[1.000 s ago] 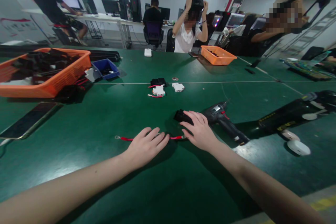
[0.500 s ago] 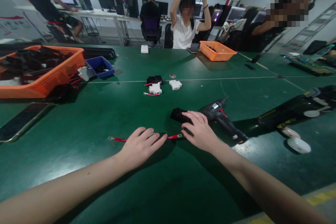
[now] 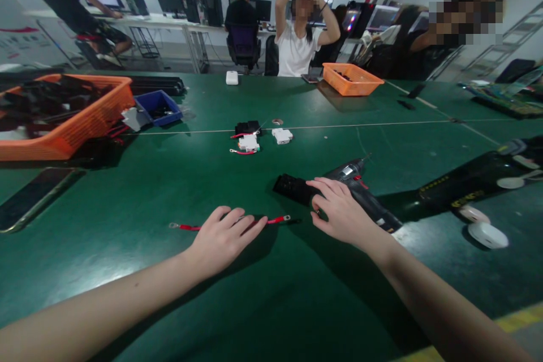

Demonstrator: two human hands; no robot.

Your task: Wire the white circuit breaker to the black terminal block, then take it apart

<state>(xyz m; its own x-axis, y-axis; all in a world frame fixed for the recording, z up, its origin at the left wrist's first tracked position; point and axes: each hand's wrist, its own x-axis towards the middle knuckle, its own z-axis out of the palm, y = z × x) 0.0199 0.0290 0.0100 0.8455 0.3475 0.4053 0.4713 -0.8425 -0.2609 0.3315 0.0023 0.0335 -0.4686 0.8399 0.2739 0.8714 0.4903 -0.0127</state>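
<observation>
A red cable with metal ring lugs (image 3: pixel 189 227) runs under the fingers of my left hand (image 3: pixel 224 237). Those fingers curl over its middle, and both lug ends stick out. My right hand (image 3: pixel 339 209) is bent beside a black block-shaped part (image 3: pixel 292 188), its upper finger reaching over the block's right end. Thumb and forefinger come together around a small dark glint too tiny to name. Just behind that hand lies a black cordless screwdriver (image 3: pixel 350 172), its bit pointing away and its handle partly covered.
Farther off sit white breaker-like modules (image 3: pixel 249 143), another white module (image 3: pixel 282 136) and short red leads. An orange basket (image 3: pixel 97 119), a blue bin (image 3: pixel 159 108) and a phone (image 3: pixel 38 198) are left. At right lie a black cylinder (image 3: pixel 449 181) and a white round lid (image 3: pixel 487 235). People are beyond.
My right hand has shifted slightly right, away from the cable's lug, with its fingers more curled. My left hand stays on the cable. The person opposite has lowered one hand to the head.
</observation>
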